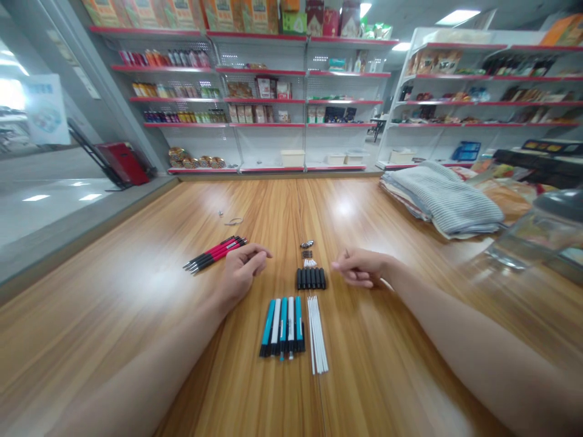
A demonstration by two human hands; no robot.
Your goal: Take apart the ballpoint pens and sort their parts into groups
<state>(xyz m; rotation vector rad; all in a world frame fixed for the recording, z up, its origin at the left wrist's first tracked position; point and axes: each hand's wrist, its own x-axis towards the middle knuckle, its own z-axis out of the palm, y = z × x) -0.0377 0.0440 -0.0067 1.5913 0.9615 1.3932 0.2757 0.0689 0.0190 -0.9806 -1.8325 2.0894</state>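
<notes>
My left hand (pixel 243 271) rests on the table, loosely curled, with nothing visible in it. Just beside it lie several red and black pens (pixel 216 254). Across from it, my right hand (pixel 363 266) is also loosely closed and seems to hold nothing. Between the hands, a row of short black grips (pixel 311 278) sits below small white parts (pixel 310 263), tiny springs (pixel 306 254) and a cluster of metal tips (pixel 306 244). Nearer to me are several blue and white pen barrels (pixel 283 325) with black ends, alongside a bundle of slim white refills (pixel 317 335).
Folded striped cloth (pixel 449 197) lies at the right, with a clear lidded container (pixel 523 233) near it. A small ring-shaped item (pixel 234 221) is farther back on the wooden table (pixel 268 206). Stocked shelves (pixel 268 126) stand beyond, and a red hand truck (pixel 124 162) is at left.
</notes>
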